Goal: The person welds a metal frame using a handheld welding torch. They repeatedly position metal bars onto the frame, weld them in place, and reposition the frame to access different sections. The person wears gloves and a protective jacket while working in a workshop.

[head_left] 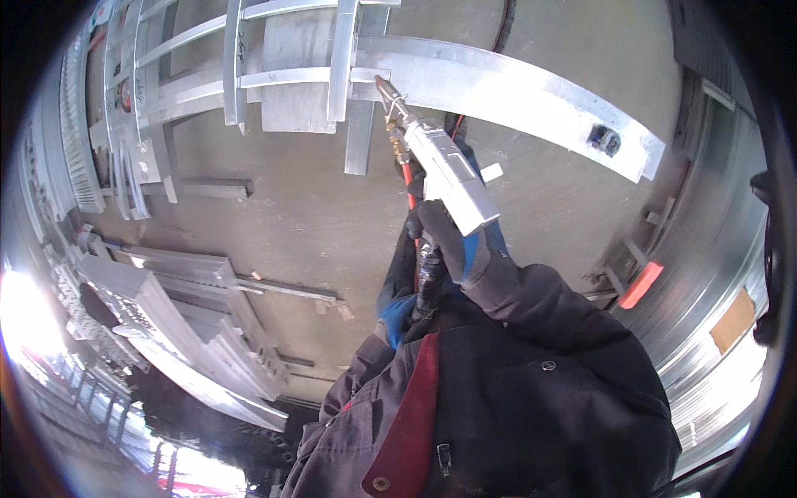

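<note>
A silver, box-bodied welding gun [448, 174] slants up and away from my body. My right hand [442, 232], in a dark glove with a blue cuff, is closed around its rear part. My left hand [400, 270], gloved alike, is lower and to the left, closed by the gun's grip and partly hidden. A red hose [409, 184] with brass fittings runs along the gun's left side. The nozzle [383, 85] points at an aluminium ladder-like frame [286, 78], close to where a bar meets a long flat plank [515, 87]. No arc shows.
Aluminium profiles [187, 311] are stacked on the left, with loose bars on the concrete floor [290, 212]. A clamp-like tool with an orange-red end [641, 285] is at the right. Beyond it are long metal sheets [706, 249]. A small dark object [604, 139] rests on the plank's right end.
</note>
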`<state>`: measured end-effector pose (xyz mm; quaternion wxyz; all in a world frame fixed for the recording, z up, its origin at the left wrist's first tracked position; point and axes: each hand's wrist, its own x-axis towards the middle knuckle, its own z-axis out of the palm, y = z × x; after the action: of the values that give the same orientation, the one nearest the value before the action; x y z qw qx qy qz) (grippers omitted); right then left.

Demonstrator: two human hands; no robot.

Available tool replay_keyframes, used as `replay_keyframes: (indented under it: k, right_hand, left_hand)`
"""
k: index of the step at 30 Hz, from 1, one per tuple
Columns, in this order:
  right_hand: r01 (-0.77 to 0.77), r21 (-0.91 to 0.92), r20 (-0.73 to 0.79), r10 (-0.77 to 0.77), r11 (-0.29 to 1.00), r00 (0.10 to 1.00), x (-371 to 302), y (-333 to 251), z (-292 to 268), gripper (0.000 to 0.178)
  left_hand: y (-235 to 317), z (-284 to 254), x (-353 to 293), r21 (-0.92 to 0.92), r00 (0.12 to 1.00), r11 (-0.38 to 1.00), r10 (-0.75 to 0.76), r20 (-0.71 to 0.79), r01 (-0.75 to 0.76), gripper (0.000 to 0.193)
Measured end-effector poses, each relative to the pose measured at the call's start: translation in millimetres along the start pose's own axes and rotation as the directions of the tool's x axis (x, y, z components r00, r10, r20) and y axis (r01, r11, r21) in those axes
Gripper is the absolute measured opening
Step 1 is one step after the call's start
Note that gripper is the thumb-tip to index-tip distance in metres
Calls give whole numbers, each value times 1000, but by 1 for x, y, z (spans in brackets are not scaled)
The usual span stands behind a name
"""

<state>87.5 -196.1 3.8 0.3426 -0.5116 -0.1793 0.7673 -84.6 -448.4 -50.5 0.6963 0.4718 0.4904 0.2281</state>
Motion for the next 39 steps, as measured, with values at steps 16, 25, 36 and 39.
replay_keyframes:
  k: [16, 25, 36, 39]
  right_hand:
    - [264, -145, 6, -266, 953, 964, -9, -20, -99, 31]
    - [316, 213, -266, -256, 925, 929, -39, -90, -111, 50]
    - [381, 377, -282, -287, 845, 915, -130, -72, -84, 29]
    - [400, 374, -269, -315, 837, 910, -145, -67, -69, 29]
  left_hand:
    - [56, -11, 71, 213, 979, 971, -143, 145, 110, 66]
    - [136, -33, 99, 421, 986, 891, 155, 62, -166, 55]
    - [148, -59, 41, 548, 968, 799, 224, 114, -250, 44]
    - [134, -63, 27, 528, 962, 805, 244, 118, -269, 48]
